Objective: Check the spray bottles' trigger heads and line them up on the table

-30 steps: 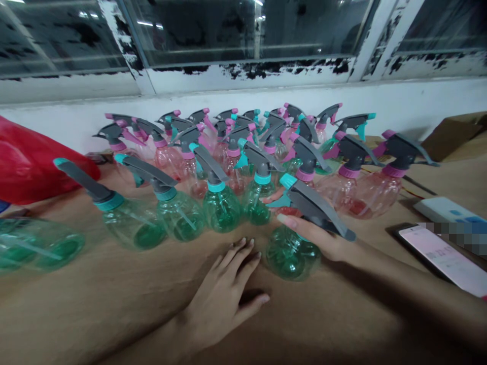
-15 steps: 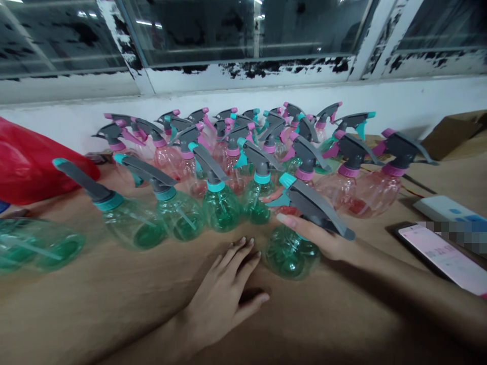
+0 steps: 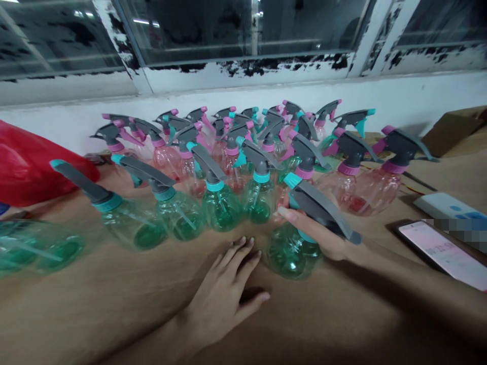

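My right hand [image 3: 323,230] is wrapped round the neck and trigger of a green spray bottle [image 3: 292,253] with a grey and teal head. The bottle stands on the brown tabletop [image 3: 125,304], and its trigger is hidden behind my fingers. Flat on the tabletop, just left of that bottle, lies my left hand [image 3: 226,291], fingers stretched out and holding nothing. Beyond my hands stand more green spray bottles, the nearest being one with a teal collar [image 3: 221,205] and another [image 3: 258,200] to its right.
Several pink spray bottles [image 3: 380,190] and green ones crowd the back, by the white wall [image 3: 403,96]. At the right are a phone [image 3: 445,251], a white and blue box [image 3: 449,208] and a cardboard box [image 3: 456,132]. A red bag [image 3: 38,167] sits at the left.
The fingers of my right hand have drawn in at the trigger, which no longer shows. The bottle's head has shifted slightly right. My left hand has stayed in place.
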`<state>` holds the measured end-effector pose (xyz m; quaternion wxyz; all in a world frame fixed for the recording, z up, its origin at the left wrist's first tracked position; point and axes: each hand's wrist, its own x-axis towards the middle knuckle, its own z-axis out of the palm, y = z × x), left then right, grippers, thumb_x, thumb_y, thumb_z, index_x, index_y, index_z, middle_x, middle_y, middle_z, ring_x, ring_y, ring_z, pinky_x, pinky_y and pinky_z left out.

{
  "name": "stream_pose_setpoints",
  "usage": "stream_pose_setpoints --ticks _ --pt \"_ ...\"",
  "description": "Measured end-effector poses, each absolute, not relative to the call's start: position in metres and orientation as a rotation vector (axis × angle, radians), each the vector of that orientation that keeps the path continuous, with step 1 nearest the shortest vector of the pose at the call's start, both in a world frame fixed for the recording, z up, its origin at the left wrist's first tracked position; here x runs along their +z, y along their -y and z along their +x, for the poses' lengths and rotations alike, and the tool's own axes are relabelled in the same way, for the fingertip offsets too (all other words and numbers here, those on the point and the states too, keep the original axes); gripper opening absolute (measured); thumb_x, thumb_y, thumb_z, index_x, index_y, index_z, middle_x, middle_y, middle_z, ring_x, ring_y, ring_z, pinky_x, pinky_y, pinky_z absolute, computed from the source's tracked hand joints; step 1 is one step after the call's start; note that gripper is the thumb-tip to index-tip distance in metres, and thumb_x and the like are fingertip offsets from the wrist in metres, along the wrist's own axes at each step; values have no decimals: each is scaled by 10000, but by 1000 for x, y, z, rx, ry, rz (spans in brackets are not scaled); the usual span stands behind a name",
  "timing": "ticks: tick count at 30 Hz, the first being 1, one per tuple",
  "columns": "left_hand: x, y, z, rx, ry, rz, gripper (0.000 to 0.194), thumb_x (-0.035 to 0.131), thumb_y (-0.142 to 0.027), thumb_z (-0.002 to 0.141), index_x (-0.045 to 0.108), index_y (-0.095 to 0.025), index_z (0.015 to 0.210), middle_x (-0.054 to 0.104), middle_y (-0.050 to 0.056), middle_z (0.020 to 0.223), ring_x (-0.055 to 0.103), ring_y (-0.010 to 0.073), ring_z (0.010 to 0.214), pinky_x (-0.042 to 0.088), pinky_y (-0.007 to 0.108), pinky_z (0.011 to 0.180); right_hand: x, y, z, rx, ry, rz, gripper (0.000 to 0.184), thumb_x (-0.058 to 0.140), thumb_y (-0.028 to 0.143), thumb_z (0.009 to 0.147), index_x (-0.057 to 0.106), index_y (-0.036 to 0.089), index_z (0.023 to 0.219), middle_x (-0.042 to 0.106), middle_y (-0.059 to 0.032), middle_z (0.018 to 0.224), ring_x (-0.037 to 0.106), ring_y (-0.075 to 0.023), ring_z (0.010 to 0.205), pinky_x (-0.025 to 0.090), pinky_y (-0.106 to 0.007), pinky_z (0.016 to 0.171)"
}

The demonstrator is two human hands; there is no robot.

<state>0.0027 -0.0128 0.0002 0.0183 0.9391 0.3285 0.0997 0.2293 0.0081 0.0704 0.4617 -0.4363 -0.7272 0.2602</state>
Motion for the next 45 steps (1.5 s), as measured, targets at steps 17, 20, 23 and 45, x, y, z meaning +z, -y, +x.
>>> stream_pose_setpoints --ticks 17,20,23,45 --pt "-3 14 1 327 -1051 2915 560 507 -524 913 461 -152 1329 371 136 1448 376 311 1299 388 489 1012 69 -9 228 728 1755 -933 231 621 369 815 590 250 1010 640 -30 951 633 -182 770 504 -342 664" --pt "-3 13 1 335 -1037 2911 560 528 -510 907 465 -142 1323 382 141 1440 383 312 1293 394 481 1010 68 -9 228 730 1744 -935 232 625 366 815 591 246 1011 633 -26 911 624 -178 734 487 -333 623" --pt "-2 12 1 347 -1032 2914 557 539 -498 905 465 -134 1321 390 145 1434 380 311 1295 391 481 1011 65 -9 229 719 1734 -971 258 626 396 809 599 242 1014 624 -13 824 597 -168 658 485 -343 630" --pt "-1 15 3 311 -1042 2884 561 557 -490 893 467 -139 1322 382 145 1442 363 315 1309 383 493 1011 60 -10 227 765 1735 -959 362 569 427 848 583 274 1175 675 -34 949 639 -193 779 495 -367 754"
